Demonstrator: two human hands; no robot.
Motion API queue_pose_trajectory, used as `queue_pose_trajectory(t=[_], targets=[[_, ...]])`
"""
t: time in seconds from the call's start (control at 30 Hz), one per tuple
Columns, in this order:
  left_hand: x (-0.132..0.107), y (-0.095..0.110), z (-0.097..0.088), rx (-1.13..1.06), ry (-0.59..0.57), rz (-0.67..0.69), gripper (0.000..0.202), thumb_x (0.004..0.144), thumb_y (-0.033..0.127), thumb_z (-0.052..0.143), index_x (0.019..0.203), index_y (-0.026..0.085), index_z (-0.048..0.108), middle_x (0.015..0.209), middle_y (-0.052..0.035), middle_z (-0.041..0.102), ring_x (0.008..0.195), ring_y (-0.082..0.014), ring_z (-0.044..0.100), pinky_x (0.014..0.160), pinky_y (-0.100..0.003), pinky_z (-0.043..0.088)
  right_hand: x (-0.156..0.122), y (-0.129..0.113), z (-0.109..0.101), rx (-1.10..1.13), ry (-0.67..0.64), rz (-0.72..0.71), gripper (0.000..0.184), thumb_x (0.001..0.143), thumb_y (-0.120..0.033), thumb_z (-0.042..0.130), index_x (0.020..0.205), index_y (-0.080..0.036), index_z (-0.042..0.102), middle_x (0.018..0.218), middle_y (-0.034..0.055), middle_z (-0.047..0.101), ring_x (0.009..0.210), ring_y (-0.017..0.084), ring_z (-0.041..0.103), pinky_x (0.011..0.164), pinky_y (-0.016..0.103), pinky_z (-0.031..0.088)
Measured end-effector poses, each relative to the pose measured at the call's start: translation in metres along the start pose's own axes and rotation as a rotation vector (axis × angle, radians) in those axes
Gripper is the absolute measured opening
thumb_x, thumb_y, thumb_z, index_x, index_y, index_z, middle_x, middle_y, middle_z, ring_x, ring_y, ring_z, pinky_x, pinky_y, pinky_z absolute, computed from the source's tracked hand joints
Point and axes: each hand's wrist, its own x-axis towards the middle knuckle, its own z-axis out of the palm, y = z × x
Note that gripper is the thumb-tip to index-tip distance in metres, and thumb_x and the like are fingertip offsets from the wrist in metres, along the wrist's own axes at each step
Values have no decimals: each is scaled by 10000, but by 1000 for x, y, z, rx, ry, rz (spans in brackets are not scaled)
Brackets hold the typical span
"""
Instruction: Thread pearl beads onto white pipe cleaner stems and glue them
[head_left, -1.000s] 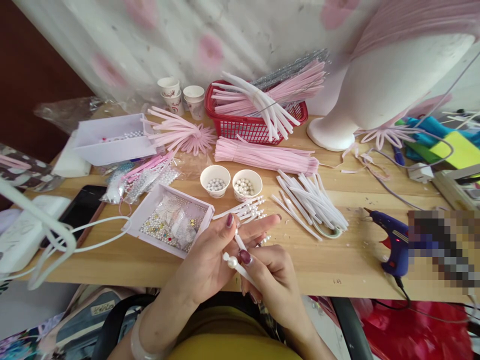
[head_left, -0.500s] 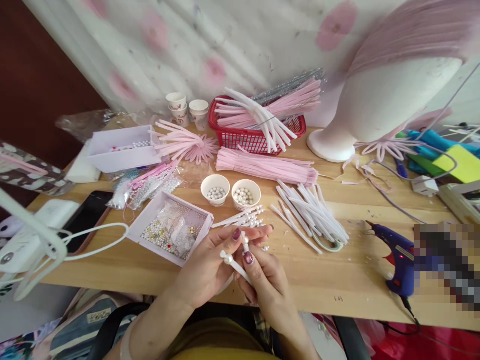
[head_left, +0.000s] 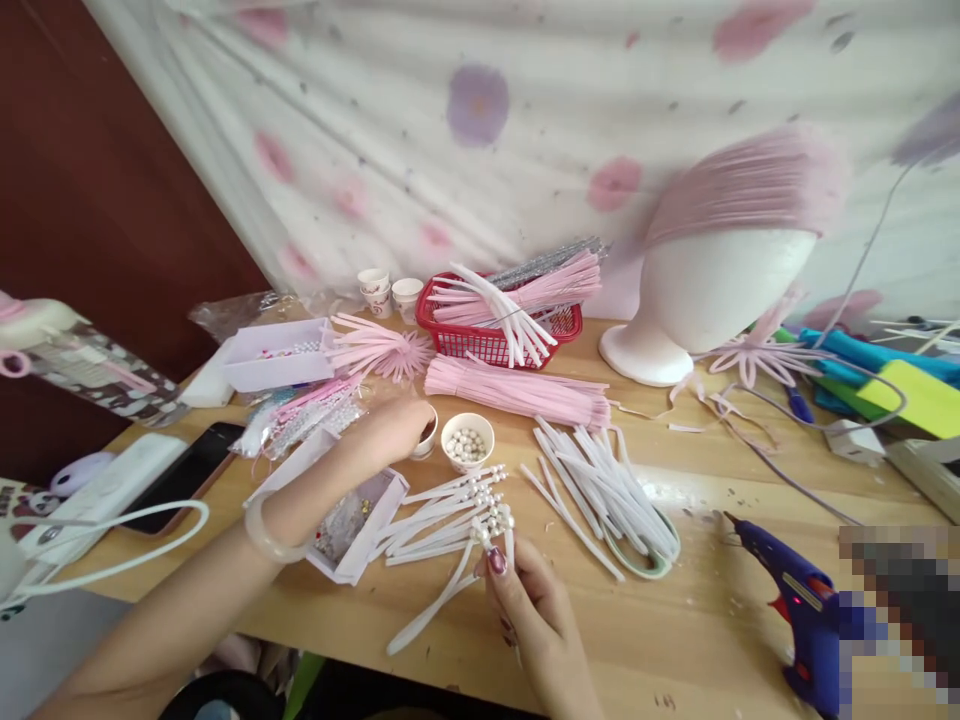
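My right hand [head_left: 536, 605], near the table's front edge, pinches white pipe cleaners [head_left: 429, 612] between thumb and fingers. Pearl beads [head_left: 491, 522] cluster at their top, just above my thumb. My left hand [head_left: 409, 428] reaches down into the left paper cup [head_left: 426, 446]; its fingers are hidden inside. Beside that cup stands a second paper cup [head_left: 468, 462] holding white pearl beads. Under my left forearm is a white box [head_left: 382, 530] of small beads. Several white stems tipped with pearls [head_left: 442, 515] lie between this box and my right hand.
White pipe cleaners [head_left: 592, 485] and a pink bundle [head_left: 517, 390] lie behind my hands. A red basket [head_left: 487, 345] of stems stands farther back. To the right are a blue glue gun [head_left: 787, 600] and a white foam head [head_left: 712, 300]. A phone [head_left: 184, 470] lies left.
My left hand has left the beaded pipe cleaners and moved forward and left into the left cup. My right hand still holds them. The head view has tilted up.
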Motion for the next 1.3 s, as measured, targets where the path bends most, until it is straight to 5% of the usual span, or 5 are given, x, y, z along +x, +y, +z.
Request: queue_pose_trajectory(t=[0.2, 0.7, 0.9, 1.1, 1.3], targets=[[12, 0, 1, 185, -97, 2, 371, 979, 353, 687, 1311, 195, 643, 1340, -110, 662, 1115, -267, 688, 914, -468, 605, 1, 6, 0, 3, 32, 14, 500, 985, -675, 552, 789, -215, 562, 624, -74, 319, 521, 114, 261, 468, 278, 203], [-10, -7, -13, 134, 41, 191, 278, 985, 355, 683, 1185, 162, 688, 1177, -84, 725, 994, -227, 718, 872, -446, 614, 8, 10, 15, 41, 117, 66, 576, 893, -752, 627, 715, -220, 496, 567, -99, 323, 497, 89, 246, 463, 242, 210], [-25, -11, -19, 23, 145, 185, 224, 951, 57, 581, 970, 151, 783, 989, -57, 819, 956, -201, 768, 898, -326, 575, 10, 9, 24, 85, 104, 73, 565, 882, -756, 640, 809, -197, 599, 523, -110, 346, 443, 79, 256, 439, 230, 219], [-13, -18, -11, 73, 58, 144, 319, 981, 352, 688, 1240, 166, 673, 1259, -98, 702, 1070, -254, 706, 907, -473, 609, 14, 6, 36, 85, 65, 54, 559, 878, -739, 661, 859, -180, 649, 508, -108, 363, 441, 81, 264, 444, 229, 223], [2, -10, -3, 148, -77, 151, 388, 970, 354, 698, 1307, 168, 647, 1338, -119, 663, 1103, -273, 690, 903, -465, 609, 10, 3, 40, 83, 84, 44, 527, 891, -710, 669, 796, -196, 602, 518, -102, 365, 454, 83, 275, 452, 227, 222]])
